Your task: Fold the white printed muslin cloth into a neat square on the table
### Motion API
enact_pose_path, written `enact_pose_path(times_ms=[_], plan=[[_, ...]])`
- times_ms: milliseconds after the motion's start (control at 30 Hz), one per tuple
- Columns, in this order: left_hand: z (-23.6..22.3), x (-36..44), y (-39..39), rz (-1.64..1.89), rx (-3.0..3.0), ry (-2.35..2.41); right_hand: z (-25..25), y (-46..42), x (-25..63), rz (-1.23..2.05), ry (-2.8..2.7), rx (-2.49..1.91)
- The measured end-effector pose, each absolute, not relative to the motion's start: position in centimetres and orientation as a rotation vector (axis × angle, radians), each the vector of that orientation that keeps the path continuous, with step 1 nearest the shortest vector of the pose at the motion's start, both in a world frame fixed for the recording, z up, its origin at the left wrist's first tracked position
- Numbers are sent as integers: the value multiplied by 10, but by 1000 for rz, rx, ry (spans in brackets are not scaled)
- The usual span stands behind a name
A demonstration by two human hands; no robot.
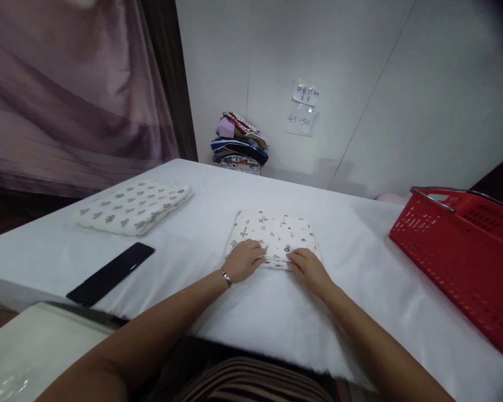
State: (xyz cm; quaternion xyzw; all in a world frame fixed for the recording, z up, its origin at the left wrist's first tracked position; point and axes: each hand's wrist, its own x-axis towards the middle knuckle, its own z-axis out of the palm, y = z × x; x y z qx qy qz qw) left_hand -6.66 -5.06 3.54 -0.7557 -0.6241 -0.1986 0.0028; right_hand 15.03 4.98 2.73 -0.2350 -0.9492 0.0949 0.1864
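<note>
- One striped garment (251, 382) at the bottom edge, with two bare forearms reaching past it over the desk (209, 195).
- Two hands: the left hand (243, 260), with one bracelet (226, 277) at its wrist, and the right hand (311, 271). The fingers of each are bent, pinching the near edge of the cloth.
- One cloth (276, 231), folded, flat on the desk between and beyond the hands, which cover parts of its near side.
- One phone (111, 273), dark, on the desk left of the left forearm, apart from it.
- One basket (465, 251), red, on the right, well apart from the right hand; the picture's edge cuts it off.
- One second cloth (134, 207), folded, cloud-printed, beyond the phone.
- One curtain (75, 84) behind the desk's left side.
- One stack (240, 144) of folded fabrics past the far edge, its base hidden by the desk.
- Two notes (300, 121) on the wall (343, 67).
</note>
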Motion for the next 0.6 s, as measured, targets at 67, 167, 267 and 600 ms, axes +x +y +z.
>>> enact_pose_path(times_ms=[67,167,267,600], plan=[[34,-66,-47,-604,-2393,-1972,25,53,148,298,-2674,-660],[33,-67,-45,-593,-2415,-2010,21,58,147,362,-2652,-674],[33,-68,-44,-596,-2422,-2026,18,60,147,437,-2617,-713],[23,-67,-53,-603,-2363,-1885,5,50,153,100,-2605,-544]])
